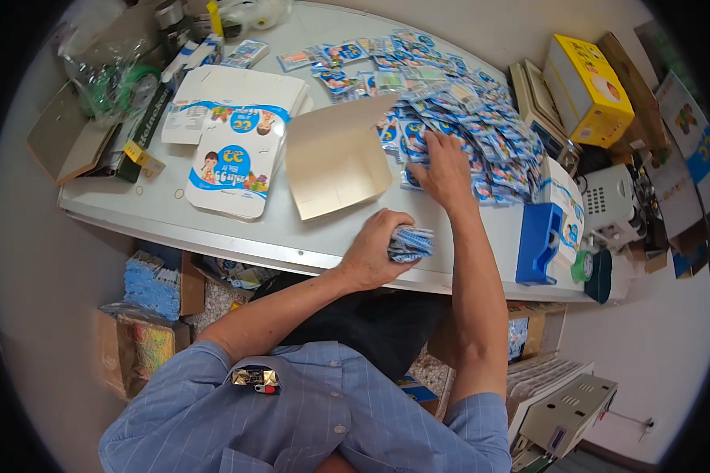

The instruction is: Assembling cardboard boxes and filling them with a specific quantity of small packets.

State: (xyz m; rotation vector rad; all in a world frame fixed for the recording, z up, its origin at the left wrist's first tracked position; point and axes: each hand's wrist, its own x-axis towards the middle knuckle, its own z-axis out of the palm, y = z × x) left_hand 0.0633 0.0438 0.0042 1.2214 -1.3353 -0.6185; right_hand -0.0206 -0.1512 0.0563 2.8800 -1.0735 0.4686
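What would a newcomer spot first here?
A big heap of blue packets covering the right of the table, with the right hand at its near-left edge. Left of it, a pale open carton; to its right, a bright yellow box. Nearer, the left hand grips a packet bundle.

I watch through the left camera of a pair worn on the person's head, upright and looking steeply down and forward over the counter (308,236). It sits close above the blue shirt (323,410), which fills the lower middle of my view. The left grip (371,256) and right grip (450,173) come near the centre. My fisheye bends the counter's front edge, darkens the corners, and reaches from a brown box (114,355) at lower left to a pale wall (655,355) at right.
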